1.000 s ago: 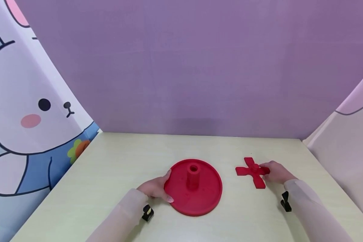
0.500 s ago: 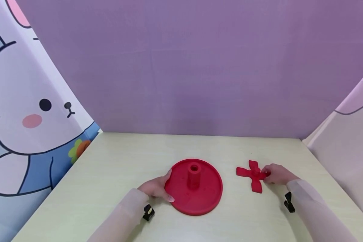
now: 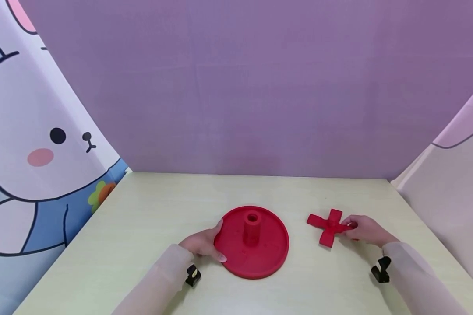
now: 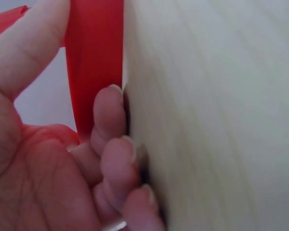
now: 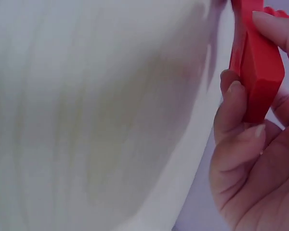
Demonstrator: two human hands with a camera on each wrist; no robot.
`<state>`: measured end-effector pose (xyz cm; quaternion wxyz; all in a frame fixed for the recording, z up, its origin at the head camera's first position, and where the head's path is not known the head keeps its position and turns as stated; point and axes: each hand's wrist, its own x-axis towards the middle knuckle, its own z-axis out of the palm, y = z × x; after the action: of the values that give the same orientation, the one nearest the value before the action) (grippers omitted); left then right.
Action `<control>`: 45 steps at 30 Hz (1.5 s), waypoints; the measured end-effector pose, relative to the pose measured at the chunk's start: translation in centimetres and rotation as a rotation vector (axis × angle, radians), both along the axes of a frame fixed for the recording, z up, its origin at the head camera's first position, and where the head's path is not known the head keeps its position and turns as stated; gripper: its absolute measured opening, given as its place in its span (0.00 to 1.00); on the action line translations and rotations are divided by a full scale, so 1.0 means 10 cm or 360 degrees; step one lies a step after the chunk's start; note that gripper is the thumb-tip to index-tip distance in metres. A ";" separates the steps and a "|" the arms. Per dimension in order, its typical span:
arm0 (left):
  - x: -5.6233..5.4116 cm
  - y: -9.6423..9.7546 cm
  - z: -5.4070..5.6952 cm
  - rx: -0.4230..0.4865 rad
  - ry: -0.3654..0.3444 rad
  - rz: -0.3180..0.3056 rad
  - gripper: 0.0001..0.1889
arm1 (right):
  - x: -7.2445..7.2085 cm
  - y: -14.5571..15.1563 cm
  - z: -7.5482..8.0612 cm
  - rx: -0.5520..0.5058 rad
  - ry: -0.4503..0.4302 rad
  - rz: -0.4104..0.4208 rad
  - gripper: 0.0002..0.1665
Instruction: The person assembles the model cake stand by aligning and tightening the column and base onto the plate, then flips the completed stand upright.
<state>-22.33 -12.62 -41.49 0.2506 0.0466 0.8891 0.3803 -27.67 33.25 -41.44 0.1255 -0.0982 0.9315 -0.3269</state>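
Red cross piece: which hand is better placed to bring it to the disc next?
Likely the right hand: it pinches the red cross piece, while the left hand holds the red disc by its rim.

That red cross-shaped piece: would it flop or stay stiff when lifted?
Probably stiff: the right hand pinches one arm of the red cross piece, and the others look straight, not drooping. It's likely light, being held at just that arm. Rolling seems unlikely with four flat arms sticking out.
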 end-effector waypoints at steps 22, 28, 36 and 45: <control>0.01 -0.03 -0.01 0.0003 -0.0022 0.0014 0.58 | 0.30 -0.21 0.06 -0.0938 -0.0427 -0.0234 0.31; 0.04 -0.04 0.00 0.0049 -0.0017 0.0018 0.59 | 0.37 -0.29 0.08 -0.1046 -0.0445 -0.0272 0.35; 0.06 -0.03 0.00 0.0065 0.0004 -0.0001 0.58 | 0.42 -0.37 0.10 -0.1284 -0.0412 -0.0288 0.33; 0.04 -0.03 -0.01 0.0061 0.0006 0.0011 0.59 | 0.48 -0.54 0.17 -0.1586 -0.0336 -0.0333 0.21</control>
<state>-21.93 -12.96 -41.61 0.2465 0.0490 0.8823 0.3980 -22.84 27.80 -39.76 0.1234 -0.0189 0.6499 -0.7497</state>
